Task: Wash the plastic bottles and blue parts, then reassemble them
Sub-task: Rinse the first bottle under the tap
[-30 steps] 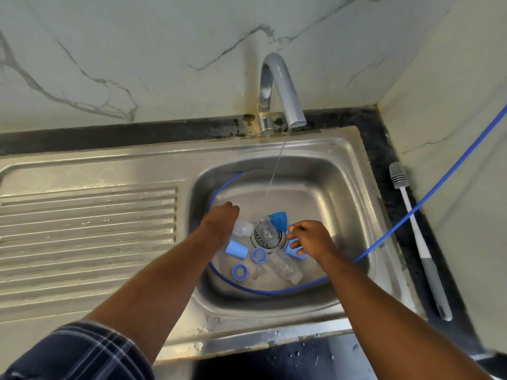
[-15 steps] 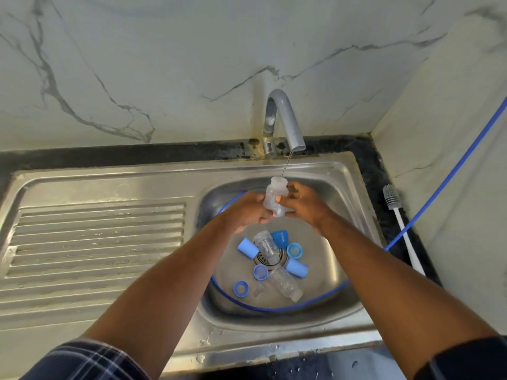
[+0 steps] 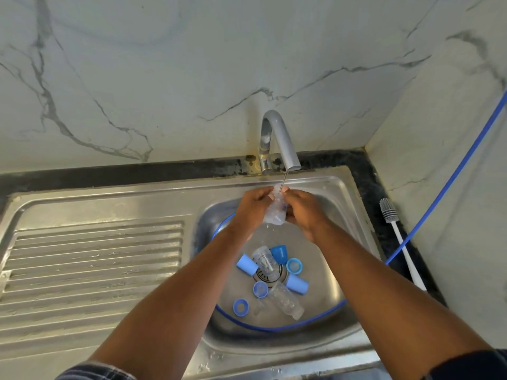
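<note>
Both hands hold one small clear plastic bottle (image 3: pixel 275 212) upright under the thin water stream from the tap (image 3: pixel 282 144). My left hand (image 3: pixel 253 208) grips its left side and my right hand (image 3: pixel 301 211) grips its right side. On the sink basin (image 3: pixel 329 270) floor lie two more clear bottles, one (image 3: pixel 265 261) over the drain and one (image 3: pixel 286 300) nearer me. Around them lie several blue parts: two light blue caps (image 3: pixel 247 265) (image 3: pixel 297 284), a darker cup (image 3: pixel 279 253), and three rings (image 3: pixel 294 266) (image 3: pixel 260 289) (image 3: pixel 241 307).
A blue hose (image 3: pixel 439 198) runs from the upper right down into the basin and loops round its floor. A white bottle brush (image 3: pixel 399 242) lies on the dark counter to the right. The ribbed steel drainboard (image 3: pixel 96 264) stretches left. Marble walls stand behind and to the right.
My hands rose from the basin floor with one clear bottle and brought it up under the running tap. The parts in the basin lie as before.
</note>
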